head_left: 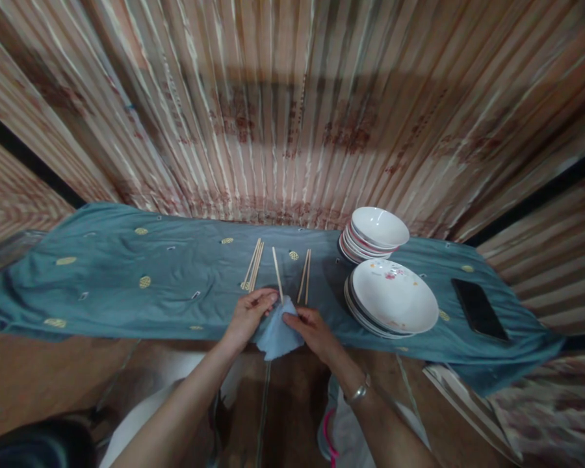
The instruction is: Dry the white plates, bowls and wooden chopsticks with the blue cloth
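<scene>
Over the table's front edge, my left hand (253,313) is closed at the left side of a light blue cloth (277,338). My right hand (313,330) pinches the cloth's right side between thumb and fingers. A wooden chopstick (277,270) rises out of the top of the cloth, its lower end covered; whether it is one stick or two is hard to make out. To the left, a small bunch of chopsticks (256,265) lies on the tablecloth. A pair of chopsticks (305,274) lies just right of the cloth.
A green tablecloth (112,260) with yellow pineapple prints covers the table. On the right stand a stack of small bowls (380,226) and a stack of larger floral bowls (394,296). A black phone (478,309) lies farther right. Behind the table hangs a pleated curtain (283,117).
</scene>
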A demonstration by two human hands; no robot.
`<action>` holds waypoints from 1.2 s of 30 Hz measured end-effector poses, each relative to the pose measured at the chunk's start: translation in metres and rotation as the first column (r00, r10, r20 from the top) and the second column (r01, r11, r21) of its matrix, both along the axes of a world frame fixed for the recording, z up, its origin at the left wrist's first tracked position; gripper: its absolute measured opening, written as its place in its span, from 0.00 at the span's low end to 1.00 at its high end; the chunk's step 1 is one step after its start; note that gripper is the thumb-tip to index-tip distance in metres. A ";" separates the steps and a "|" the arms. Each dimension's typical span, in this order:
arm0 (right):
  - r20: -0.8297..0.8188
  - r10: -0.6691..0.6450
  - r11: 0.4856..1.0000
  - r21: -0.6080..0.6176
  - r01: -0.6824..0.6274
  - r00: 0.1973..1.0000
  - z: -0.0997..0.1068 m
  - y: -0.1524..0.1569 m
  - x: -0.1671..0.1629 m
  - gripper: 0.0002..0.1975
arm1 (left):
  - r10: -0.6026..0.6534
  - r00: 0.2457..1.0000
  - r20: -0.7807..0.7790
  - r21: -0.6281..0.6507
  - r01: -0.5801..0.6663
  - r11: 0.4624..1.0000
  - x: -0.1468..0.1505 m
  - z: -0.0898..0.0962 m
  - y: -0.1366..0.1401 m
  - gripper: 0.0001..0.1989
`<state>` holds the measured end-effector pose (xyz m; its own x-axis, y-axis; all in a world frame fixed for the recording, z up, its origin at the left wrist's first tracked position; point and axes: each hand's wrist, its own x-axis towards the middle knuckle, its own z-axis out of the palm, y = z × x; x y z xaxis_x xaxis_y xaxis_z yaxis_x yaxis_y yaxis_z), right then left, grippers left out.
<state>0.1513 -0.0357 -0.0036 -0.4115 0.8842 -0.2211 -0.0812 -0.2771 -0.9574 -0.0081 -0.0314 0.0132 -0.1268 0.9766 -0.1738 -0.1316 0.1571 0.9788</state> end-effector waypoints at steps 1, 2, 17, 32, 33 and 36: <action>0.011 0.017 1.000 0.006 -0.017 1.000 -0.001 -0.001 -0.001 0.23 | -0.004 1.000 0.013 -0.001 0.004 1.000 0.002 0.000 0.000 0.17; 0.022 0.032 0.999 0.010 -0.032 0.999 -0.002 -0.002 -0.002 0.23 | -0.010 1.000 0.024 0.000 0.010 1.000 0.004 -0.001 0.000 0.16; 0.102 0.032 0.999 0.030 -0.035 0.994 -0.009 -0.003 0.007 0.24 | -0.019 0.996 0.090 -0.041 0.023 0.999 0.023 -0.007 0.009 0.13; 0.393 0.436 0.846 0.127 -0.518 0.809 0.008 -0.014 0.024 0.17 | -0.004 0.997 -0.076 -0.064 -0.001 0.998 0.022 -0.035 0.058 0.18; 0.417 0.429 0.840 0.142 -0.524 0.801 0.009 -0.014 0.025 0.17 | -0.012 0.994 -0.111 -0.060 0.005 0.998 0.023 -0.039 0.062 0.17; 0.451 0.411 0.831 0.171 -0.529 0.792 0.012 -0.014 0.025 0.17 | -0.045 0.972 -0.231 -0.051 0.034 0.998 0.028 -0.049 0.074 0.16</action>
<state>0.1761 -0.0500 0.0085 -0.7266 0.6482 -0.2276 0.3736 0.0948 -0.9227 0.0203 0.0423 -0.0361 -0.1300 0.9733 -0.1894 0.1050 0.2034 0.9734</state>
